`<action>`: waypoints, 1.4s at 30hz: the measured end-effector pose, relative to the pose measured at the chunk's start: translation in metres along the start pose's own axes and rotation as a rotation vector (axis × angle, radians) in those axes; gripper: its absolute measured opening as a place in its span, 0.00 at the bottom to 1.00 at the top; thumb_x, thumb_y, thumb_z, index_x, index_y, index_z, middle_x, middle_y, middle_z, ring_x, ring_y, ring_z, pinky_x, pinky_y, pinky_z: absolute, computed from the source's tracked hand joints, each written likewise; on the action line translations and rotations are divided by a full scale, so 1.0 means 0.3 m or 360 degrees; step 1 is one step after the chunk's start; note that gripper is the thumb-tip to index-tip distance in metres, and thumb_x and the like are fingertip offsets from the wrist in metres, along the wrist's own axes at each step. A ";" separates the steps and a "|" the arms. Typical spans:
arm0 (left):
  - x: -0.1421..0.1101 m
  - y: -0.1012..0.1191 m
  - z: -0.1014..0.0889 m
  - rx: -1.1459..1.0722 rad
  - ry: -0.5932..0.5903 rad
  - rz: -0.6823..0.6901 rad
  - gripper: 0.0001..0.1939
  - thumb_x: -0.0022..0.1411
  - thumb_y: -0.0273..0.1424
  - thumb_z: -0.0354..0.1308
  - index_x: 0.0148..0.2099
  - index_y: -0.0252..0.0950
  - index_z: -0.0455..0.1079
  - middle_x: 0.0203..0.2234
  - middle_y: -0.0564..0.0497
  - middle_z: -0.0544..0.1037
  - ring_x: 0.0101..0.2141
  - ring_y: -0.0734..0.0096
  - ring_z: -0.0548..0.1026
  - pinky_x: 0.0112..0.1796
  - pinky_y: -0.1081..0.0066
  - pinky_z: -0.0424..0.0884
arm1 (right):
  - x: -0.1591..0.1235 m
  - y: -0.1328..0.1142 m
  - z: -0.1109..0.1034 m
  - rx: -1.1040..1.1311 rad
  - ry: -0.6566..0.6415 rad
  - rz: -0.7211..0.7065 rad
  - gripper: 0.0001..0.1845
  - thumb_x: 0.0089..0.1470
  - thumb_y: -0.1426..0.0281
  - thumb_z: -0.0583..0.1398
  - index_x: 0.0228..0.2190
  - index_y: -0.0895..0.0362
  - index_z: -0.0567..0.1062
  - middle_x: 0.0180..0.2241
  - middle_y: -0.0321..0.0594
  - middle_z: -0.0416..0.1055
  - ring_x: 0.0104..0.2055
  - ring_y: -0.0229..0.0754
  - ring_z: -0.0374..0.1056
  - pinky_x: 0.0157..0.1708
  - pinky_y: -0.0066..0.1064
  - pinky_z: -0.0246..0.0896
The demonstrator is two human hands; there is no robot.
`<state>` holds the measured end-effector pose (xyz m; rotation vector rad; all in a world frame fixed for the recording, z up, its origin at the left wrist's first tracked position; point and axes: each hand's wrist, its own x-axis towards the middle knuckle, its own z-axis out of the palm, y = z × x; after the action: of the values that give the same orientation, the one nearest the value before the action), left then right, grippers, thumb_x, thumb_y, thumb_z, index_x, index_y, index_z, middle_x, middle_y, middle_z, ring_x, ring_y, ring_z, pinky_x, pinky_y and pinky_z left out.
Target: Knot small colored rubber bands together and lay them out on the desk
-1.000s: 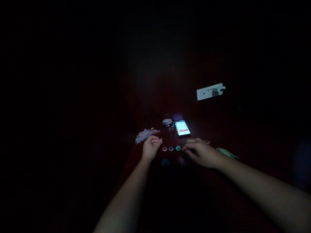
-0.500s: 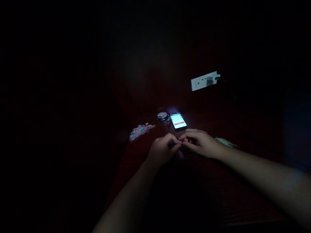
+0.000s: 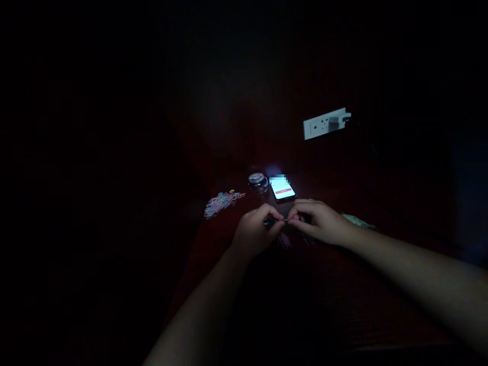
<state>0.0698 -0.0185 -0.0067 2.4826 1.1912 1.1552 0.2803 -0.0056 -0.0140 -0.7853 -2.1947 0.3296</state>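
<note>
Hands, two, bare, brought nearly together over a dark reddish surface (image 3: 219,239). Left hand (image 3: 254,231): thumb and fingers closed in a pinch, tips turned toward the right hand. Right hand (image 3: 320,219): likewise pinched, its tips just beside those of the left. Thin strand (image 3: 285,220), one, light in tone: lay between the two sets of fingertips, gripped from both sides; its full shape was too small and dim to tell. Blue ring (image 3: 266,222), one, partly hidden: showed within the curl of the left hand. Pile of small bands (image 3: 222,205), many colours, loose: lay beyond the left hand and to its left. Pinkish bands (image 3: 284,241), a small cluster: lay on the near side of the fingertips, between the hands. Dim strands (image 3: 310,242), a few: lay just on the near side of the right hand. Jar (image 3: 258,184), one, lidded: stood beyond the left hand. Phone (image 3: 282,189), one, screen lit, red bar showing: lay beyond the fingertips, just beside the jar. Pale crumpled item (image 3: 358,221), one: lay to the right of the right hand, beyond the forearm. Wall socket (image 3: 314,128), white, with a plug (image 3: 334,122) in its right end: sat well beyond the right hand and higher.
</note>
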 end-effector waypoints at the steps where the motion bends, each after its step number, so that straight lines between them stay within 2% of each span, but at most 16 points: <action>1: 0.000 0.000 0.000 0.0003 -0.0002 0.0003 0.06 0.57 0.30 0.63 0.37 0.39 0.69 0.32 0.54 0.79 0.33 0.72 0.76 0.36 0.73 0.71 | 0.000 0.000 0.000 -0.0004 0.0005 0.0000 0.09 0.58 0.66 0.59 0.30 0.57 0.75 0.27 0.37 0.70 0.29 0.37 0.64 0.31 0.29 0.57; 12: 0.001 0.004 0.000 -0.0068 -0.0008 0.0033 0.05 0.58 0.27 0.60 0.38 0.39 0.70 0.33 0.54 0.78 0.33 0.73 0.76 0.35 0.74 0.72 | 0.001 0.001 -0.002 -0.0029 -0.0006 0.0015 0.08 0.57 0.66 0.60 0.29 0.57 0.74 0.26 0.35 0.68 0.29 0.36 0.64 0.32 0.30 0.57; 22: 0.001 0.005 -0.001 -0.0028 0.0013 0.0052 0.05 0.58 0.26 0.60 0.39 0.38 0.70 0.32 0.54 0.79 0.33 0.74 0.76 0.37 0.74 0.72 | -0.002 -0.002 -0.007 -0.0022 -0.0019 0.0023 0.04 0.55 0.72 0.59 0.31 0.57 0.75 0.27 0.37 0.68 0.29 0.37 0.64 0.31 0.29 0.57; 42: -0.001 0.002 -0.005 -0.0065 -0.0016 0.0135 0.07 0.58 0.25 0.59 0.41 0.38 0.69 0.34 0.53 0.79 0.35 0.73 0.77 0.37 0.72 0.73 | -0.002 0.013 0.003 -0.0030 -0.0013 0.0031 0.06 0.56 0.70 0.59 0.28 0.57 0.74 0.26 0.36 0.68 0.28 0.37 0.63 0.30 0.30 0.56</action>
<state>0.0690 -0.0193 -0.0055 2.5279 1.0584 1.1735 0.2816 -0.0029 -0.0166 -0.8173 -2.2020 0.3223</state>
